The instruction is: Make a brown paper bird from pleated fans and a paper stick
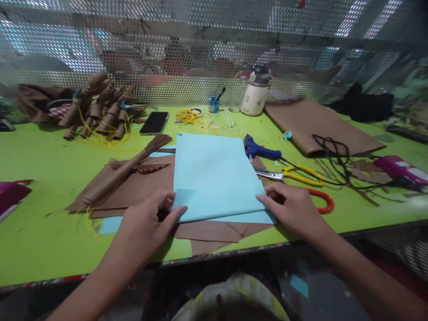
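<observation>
A folded sheet of light blue paper (214,174) lies in front of me, its folded edge toward the table's front. At its lower left corner my left hand (154,214) pinches it, thumb on top and fingers underneath. My right hand (287,200) grips the lower right corner the same way. Under it are brown paper sheets (207,232). To the left rests a rolled brown paper piece (122,176) with a fringed end and pleated wings. A blue glue gun (262,149), yellow-handled scissors (302,175) and a red-orange handle (326,201) lie close to the right hand.
Brown paper rolls (103,111) are piled at back left, beside a phone (154,123). Yellow string (189,117), a small blue jar (213,104) and a white bottle (254,93) stand along the mesh screen (187,58). Folded brown paper (321,125) and a black cord (334,149) lie right.
</observation>
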Demonstrator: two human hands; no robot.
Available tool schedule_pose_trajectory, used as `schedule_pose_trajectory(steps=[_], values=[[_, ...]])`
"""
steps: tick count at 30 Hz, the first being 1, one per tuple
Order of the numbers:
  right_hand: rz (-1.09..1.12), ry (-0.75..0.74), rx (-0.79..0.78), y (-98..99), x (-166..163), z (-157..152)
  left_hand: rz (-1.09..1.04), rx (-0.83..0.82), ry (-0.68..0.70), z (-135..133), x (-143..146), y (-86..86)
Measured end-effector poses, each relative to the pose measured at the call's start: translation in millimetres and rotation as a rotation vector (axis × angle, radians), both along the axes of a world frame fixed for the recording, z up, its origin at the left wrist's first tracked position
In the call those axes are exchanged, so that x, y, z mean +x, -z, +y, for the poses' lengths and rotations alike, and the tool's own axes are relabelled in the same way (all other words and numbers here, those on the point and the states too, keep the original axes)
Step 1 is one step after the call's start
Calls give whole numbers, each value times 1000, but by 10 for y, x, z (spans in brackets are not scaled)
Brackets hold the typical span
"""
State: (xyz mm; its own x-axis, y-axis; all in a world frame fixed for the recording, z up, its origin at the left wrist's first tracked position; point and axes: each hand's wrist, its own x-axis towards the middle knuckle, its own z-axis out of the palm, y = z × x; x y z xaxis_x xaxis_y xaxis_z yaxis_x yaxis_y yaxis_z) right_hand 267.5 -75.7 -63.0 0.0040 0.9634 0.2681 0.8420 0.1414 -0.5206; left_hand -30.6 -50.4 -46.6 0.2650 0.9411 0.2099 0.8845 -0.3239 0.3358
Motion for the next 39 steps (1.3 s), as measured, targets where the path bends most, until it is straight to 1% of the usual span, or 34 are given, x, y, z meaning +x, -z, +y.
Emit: schedule_pose_trajectory(steps=[2,6,11,15,20,24,28,34,39], values=[[22,14,-13,1,3,1,-31,10,-1,0,2,5],[26,19,-17,11,-6,5,-23,45,-17,-21,20,9],[1,27,40,13,-23,-2,-4,99,-21,-50,33,30],[-12,41,39,-8,-42,-12,24,112,2,-62,32,45],[-61,9,79,11,-46,-26,40,120,14,-85,42,50],[-110,-5,118,44,-34,-39,91,119,2,-108,57,34],[-143,-5,118,57,-31,-44,135,130,2,-121,71,15],[-132,-11,111,70,-35,-33,251,97,19,-128,85,5],[-109,-8,82,46,-46,-24,285,81,15,-128,98,-10]])
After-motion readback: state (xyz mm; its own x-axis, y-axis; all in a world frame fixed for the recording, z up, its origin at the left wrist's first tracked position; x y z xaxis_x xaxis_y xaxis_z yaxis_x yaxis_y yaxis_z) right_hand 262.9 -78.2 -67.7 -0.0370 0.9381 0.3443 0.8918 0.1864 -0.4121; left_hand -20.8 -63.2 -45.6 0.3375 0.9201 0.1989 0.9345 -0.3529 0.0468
